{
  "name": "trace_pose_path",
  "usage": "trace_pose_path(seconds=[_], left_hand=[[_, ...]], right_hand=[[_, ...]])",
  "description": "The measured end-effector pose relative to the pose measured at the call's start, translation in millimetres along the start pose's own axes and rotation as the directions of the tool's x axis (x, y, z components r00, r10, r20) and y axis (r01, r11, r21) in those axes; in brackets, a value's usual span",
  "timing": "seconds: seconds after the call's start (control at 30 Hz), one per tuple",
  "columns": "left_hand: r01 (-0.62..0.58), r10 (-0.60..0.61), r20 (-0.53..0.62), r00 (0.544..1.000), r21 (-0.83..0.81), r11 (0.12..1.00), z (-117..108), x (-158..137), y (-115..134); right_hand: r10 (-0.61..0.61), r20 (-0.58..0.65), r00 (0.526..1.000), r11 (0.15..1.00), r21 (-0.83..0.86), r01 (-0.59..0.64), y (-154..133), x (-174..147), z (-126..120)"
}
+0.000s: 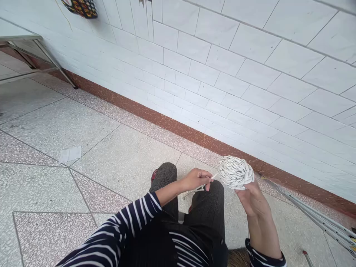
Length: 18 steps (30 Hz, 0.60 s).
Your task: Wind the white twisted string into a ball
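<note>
A white, rounded piece of chunky braided cord is held up in front of my right knee. My right hand grips its lower right edge from below, with part of the fingers hidden behind it. To its left, my left hand is closed in a pinch on a thin white strand that points toward the braided piece. More pale cord trails beneath the left hand, between my knees.
A white tiled wall with a red-brown base strip runs ahead. Metal poles lie along it at right. A metal-legged table stands at upper left. A pale scrap lies on the speckled floor. A patterned cloth item hangs at the wall.
</note>
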<state>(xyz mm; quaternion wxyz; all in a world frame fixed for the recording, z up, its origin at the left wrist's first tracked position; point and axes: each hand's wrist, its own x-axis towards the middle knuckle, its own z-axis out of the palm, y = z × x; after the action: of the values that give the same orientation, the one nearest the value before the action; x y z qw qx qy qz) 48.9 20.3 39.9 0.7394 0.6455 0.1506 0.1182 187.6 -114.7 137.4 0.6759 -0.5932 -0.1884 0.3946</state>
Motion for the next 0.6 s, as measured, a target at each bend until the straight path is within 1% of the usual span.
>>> trace_pose_path(seconds=[0.07,0.17,0.23,0.27,0.3,0.33,0.37,0.43,0.47,0.5,0.53,0.57,0.6], left_hand=[[0.012,-0.012,0.005,1.000,0.063,0.998,-14,-11,-5],[0.041,-0.049,0.040,0.998,0.182,0.982,-35,-28,-9],[0.073,-0.089,0.066,0.994,0.206,0.976,-45,-40,-7],[0.089,-0.108,0.082,0.991,0.204,0.975,-48,-46,-5],[0.102,-0.124,0.101,0.987,0.197,0.975,-49,-51,0],[0.109,-0.133,0.123,0.983,0.188,0.976,-50,-57,6],[0.110,-0.138,0.147,0.979,0.180,0.977,-49,-61,14],[0.099,-0.137,0.200,0.970,0.188,0.977,-48,-69,33],[0.087,-0.131,0.215,0.968,0.206,0.975,-47,-71,44],[0.070,-0.121,0.219,0.968,0.224,0.972,-47,-72,55],[0.050,-0.103,0.213,0.972,0.239,0.970,-48,-72,66],[0.025,-0.076,0.195,0.978,0.251,0.968,-50,-69,76],[-0.004,-0.042,0.169,0.985,0.266,0.964,-52,-65,84]], right_hand=[[-0.014,0.011,1.000,1.000,-0.017,0.014,-2,2,-8],[-0.090,-0.010,0.996,0.996,-0.019,0.090,-5,8,-14],[-0.179,-0.075,0.981,0.983,-0.039,0.177,-9,15,-15],[-0.248,-0.133,0.960,0.968,-0.076,0.239,-11,19,-15],[-0.334,-0.196,0.922,0.940,-0.139,0.311,-13,24,-15],[-0.431,-0.249,0.867,0.897,-0.227,0.380,-14,30,-16],[-0.527,-0.281,0.802,0.837,-0.334,0.433,-14,35,-17],[-0.673,-0.268,0.690,0.694,-0.552,0.463,-11,47,-22],[-0.714,-0.238,0.659,0.624,-0.643,0.444,-7,51,-25],[-0.722,-0.202,0.662,0.571,-0.714,0.405,-2,54,-27],[-0.700,-0.173,0.693,0.541,-0.762,0.356,3,56,-28],[-0.642,-0.146,0.752,0.533,-0.790,0.302,10,55,-28],[-0.548,-0.115,0.829,0.544,-0.801,0.249,18,52,-27]])
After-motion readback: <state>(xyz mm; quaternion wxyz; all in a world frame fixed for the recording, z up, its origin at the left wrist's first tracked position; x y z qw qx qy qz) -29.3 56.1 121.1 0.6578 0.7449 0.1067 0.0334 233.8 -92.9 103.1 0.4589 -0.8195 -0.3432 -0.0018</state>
